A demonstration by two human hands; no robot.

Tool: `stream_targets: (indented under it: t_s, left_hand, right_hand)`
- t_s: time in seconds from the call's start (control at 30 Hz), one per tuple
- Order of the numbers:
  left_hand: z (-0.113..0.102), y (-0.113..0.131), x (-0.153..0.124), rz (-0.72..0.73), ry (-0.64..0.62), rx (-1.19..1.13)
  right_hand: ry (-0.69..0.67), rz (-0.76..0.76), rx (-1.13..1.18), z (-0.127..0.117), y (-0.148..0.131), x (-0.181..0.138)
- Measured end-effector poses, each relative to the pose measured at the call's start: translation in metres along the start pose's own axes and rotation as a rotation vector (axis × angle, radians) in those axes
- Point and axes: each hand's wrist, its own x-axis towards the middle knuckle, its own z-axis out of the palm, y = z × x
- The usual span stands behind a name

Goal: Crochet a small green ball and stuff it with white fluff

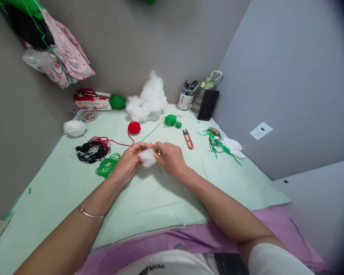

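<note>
My left hand is closed on a tuft of white fiber stuffing, which puffs out between my two hands. My right hand meets it from the other side, fingers pinched around a small green yarn piece that is mostly hidden. A thin rod with a yellow spot near it pokes out below the right fingers; its kind is unclear. Close to my left hand lie a coil of green yarn and a tangle of black yarn. Orange-handled thread snips rest beyond my right hand.
A large heap of white stuffing stands against the wall. Around it are a red yarn ball, green yarn balls, a white yarn ball, a pen cup, a bottle, a leaning phone and yarn scraps.
</note>
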Motion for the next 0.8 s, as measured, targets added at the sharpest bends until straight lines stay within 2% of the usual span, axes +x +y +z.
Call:
stream_targets:
  t_s: [0.17, 0.3, 0.5, 0.63, 0.8]
  left_hand:
    - [0.001, -0.006, -0.001, 0.08, 0.064, 0.051]
    - [0.0, -0.012, 0.001, 0.21, 0.143, 0.12]
    - [0.006, -0.016, 0.0, 0.359, 0.234, 0.18]
    - [0.008, -0.017, -0.003, 0.332, 0.198, 0.182]
    - [0.006, -0.012, -0.006, 0.227, 0.077, 0.145]
  right_hand:
    - [0.004, -0.071, -0.04, 0.0, -0.002, -0.002]
    - [-0.057, -0.122, 0.026, 0.0, -0.011, -0.007]
    - [-0.121, -0.029, 0.203, 0.002, -0.013, -0.005]
    - [-0.146, 0.05, 0.239, 0.0, -0.003, 0.002]
    - [-0.046, 0.106, 0.185, -0.008, -0.002, 0.003]
